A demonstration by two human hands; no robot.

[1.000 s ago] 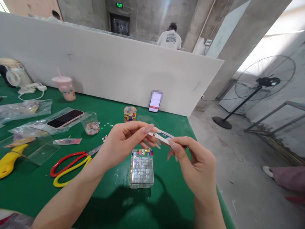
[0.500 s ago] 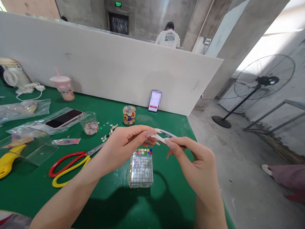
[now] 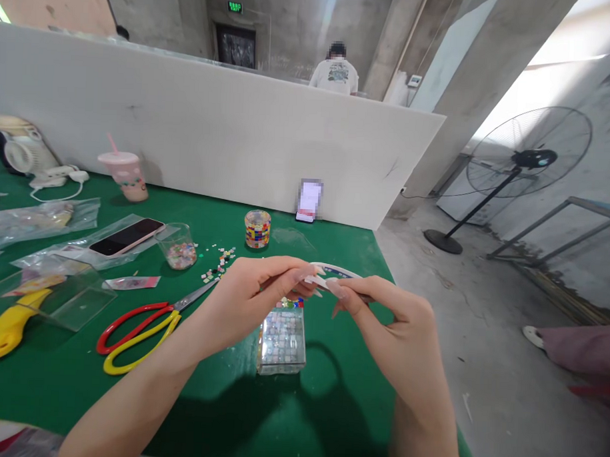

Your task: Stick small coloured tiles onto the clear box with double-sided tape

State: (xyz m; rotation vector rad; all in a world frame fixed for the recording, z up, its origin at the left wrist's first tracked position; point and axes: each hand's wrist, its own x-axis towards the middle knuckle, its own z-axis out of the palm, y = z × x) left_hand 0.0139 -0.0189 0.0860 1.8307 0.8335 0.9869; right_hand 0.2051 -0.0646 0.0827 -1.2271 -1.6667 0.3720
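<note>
My left hand [image 3: 255, 290] and my right hand [image 3: 382, 314] meet above the green table [image 3: 219, 399], both pinching a small white strip [image 3: 328, 274] with dark print between fingertips. Directly below them stands a clear plastic box [image 3: 282, 338] covered with small mosaic tiles, coloured tiles along its top edge. Loose tiny tiles [image 3: 218, 265] lie scattered just left of my left hand.
Red and yellow scissors [image 3: 139, 329] lie left of the box. A clear cup of tiles [image 3: 179, 246], a mosaic-covered jar [image 3: 257, 229], a phone on plastic bags [image 3: 127, 237], a yellow tool [image 3: 6, 325], a pink drink cup [image 3: 124, 175] and a propped phone [image 3: 308, 200] sit further back. A person stands behind the white partition [image 3: 238, 133]. A floor fan [image 3: 530, 160] stands on the right.
Both hands have sunk slightly toward the tiled box while keeping hold of the strip. The strip now bends in a curve between the fingers.
</note>
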